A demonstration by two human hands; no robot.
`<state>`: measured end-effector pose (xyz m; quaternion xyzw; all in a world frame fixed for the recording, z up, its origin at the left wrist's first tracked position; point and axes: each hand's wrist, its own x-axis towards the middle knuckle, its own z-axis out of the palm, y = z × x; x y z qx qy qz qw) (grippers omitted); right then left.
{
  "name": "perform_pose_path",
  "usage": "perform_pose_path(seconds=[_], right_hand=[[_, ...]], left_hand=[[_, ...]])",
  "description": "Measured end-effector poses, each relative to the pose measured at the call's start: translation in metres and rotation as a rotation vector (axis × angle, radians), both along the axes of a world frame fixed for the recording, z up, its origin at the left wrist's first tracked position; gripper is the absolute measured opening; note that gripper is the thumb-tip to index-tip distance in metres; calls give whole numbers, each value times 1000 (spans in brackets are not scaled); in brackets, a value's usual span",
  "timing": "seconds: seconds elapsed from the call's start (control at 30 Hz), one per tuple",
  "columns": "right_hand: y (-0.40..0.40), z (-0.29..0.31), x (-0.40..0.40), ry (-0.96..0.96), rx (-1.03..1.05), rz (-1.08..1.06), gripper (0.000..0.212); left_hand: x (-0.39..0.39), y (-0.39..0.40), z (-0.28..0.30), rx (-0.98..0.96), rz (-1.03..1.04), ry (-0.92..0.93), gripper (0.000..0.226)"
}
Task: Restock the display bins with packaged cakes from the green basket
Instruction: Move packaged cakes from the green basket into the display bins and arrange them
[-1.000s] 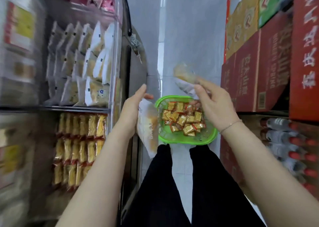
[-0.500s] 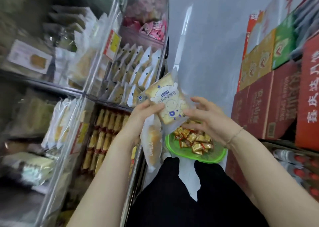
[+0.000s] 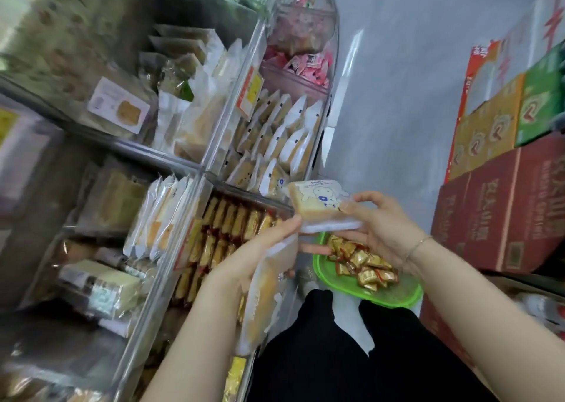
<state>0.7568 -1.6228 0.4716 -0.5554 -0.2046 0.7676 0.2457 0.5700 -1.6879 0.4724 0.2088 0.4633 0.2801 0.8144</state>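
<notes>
Shelf bins (image 3: 214, 144) beside you look mostly full, yet your left hand (image 3: 263, 248) and right hand (image 3: 379, 227) both pinch one toast cake pack (image 3: 318, 201) above the green basket (image 3: 391, 294), not binned yet.

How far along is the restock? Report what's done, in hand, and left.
Done: the bin of white toast packs looks nearly full. In hand: both the left hand and right hand hold a toast pack; the left also grips another pack. Left: gold-wrapped cakes remain in the green basket.
</notes>
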Motion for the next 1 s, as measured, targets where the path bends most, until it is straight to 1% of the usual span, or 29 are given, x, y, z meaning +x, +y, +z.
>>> perform_pose_path(seconds=[0.03,0.07,0.13,0.17,0.2,0.23,0.27,0.3,0.33,0.37,0.4,0.43,0.47,0.5,0.53,0.57,0.63,0.67,0.7,0.73,0.8,0.83,0.9,0.93,1.0], right_hand=[[-6,-4,-10,2,-31,-26,17],[-12,-8,-22,14,-60,-50,18],[-22,-14,-45,49,-128,-33,19],[-25,-15,-55,52,-157,32,16],[-25,-18,-64,-1,-148,148,18],[-23,-21,-70,-120,-85,300,20],[-19,-25,-73,-292,27,426,22],[-13,-29,-75,-455,179,485,24],[-6,-34,-77,-553,320,470,31],[0,-37,-78,-569,410,405,42],[7,-39,-80,-535,444,346,51],[14,-39,-84,-451,421,316,58],[21,-40,-89,-335,333,315,64],[28,-43,-95,-230,233,323,73],[36,-48,-101,-188,164,340,78],[45,-53,-106,-206,137,355,72],[63,-59,-113,-342,207,380,36],[72,-61,-113,-434,243,421,22],[80,-64,-114,-515,266,482,19],[87,-67,-114,-577,269,568,21],[95,-71,-119,-656,290,755,20],[97,-74,-122,-687,312,837,17],[100,-76,-134,-761,350,963,15],[100,-78,-140,-779,362,996,18],[100,-86,-151,-773,340,990,32]], left_hand=[[-1,-3,-2,23,46,25,43],[-2,-6,-6,46,110,100,39],[-3,-9,-12,60,256,327,26],[-3,-8,-14,40,318,439,19],[-5,-6,-15,20,356,551,13],[-6,-3,-14,19,360,668,10],[-9,2,-13,44,319,793,8],[-12,8,-12,86,241,924,9],[-16,14,-11,131,139,1067,10],[-20,21,-11,173,33,1213,12],[-24,29,-12,210,-59,1331,15],[-26,37,-14,243,-118,1396,19],[-29,45,-17,271,-163,1418,22],[-31,52,-20,294,-206,1397,23],[-32,58,-23,309,-238,1337,22],[-34,63,-27,301,-255,1242,20],[-42,71,-32,218,-182,1006,25],[-47,74,-34,169,-118,937,29],[-52,77,-37,146,-81,948,30],[-56,81,-42,145,-78,1024,30],[-61,91,-49,168,-159,1261,31],[-62,98,-53,168,-191,1333,32],[-61,113,-63,146,-286,1417,33],[-60,120,-68,120,-363,1455,33],[-62,133,-83,66,-473,1501,30]])
